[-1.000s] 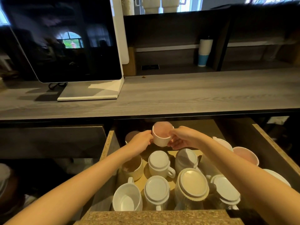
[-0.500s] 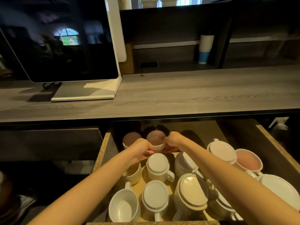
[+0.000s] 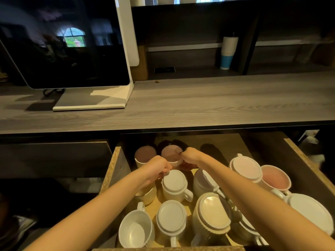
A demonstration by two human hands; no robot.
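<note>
A small white ribbed cup (image 3: 171, 154) with a pinkish inside stands upright at the back of an open wooden drawer (image 3: 112, 171). Just left of it is a similar cup (image 3: 145, 154). My right hand (image 3: 190, 156) pinches the first cup's right rim, fingers curled over the edge. My left hand (image 3: 158, 167) is curled at that cup's front left, above an upside-down white mug (image 3: 175, 182). Whether the left fingers hold the cup is hidden.
Several white mugs fill the drawer, most upside down; one upright mug (image 3: 135, 230) sits front left and a pink-lined mug (image 3: 274, 178) at the right. Above is a grey wood counter (image 3: 217, 105) with a dark monitor (image 3: 68, 42) and stacked paper cups (image 3: 228, 51).
Both hands carried the ribbed cup down and back from above the mugs to the drawer's rear, beside the other cup. The view tilted slightly downward.
</note>
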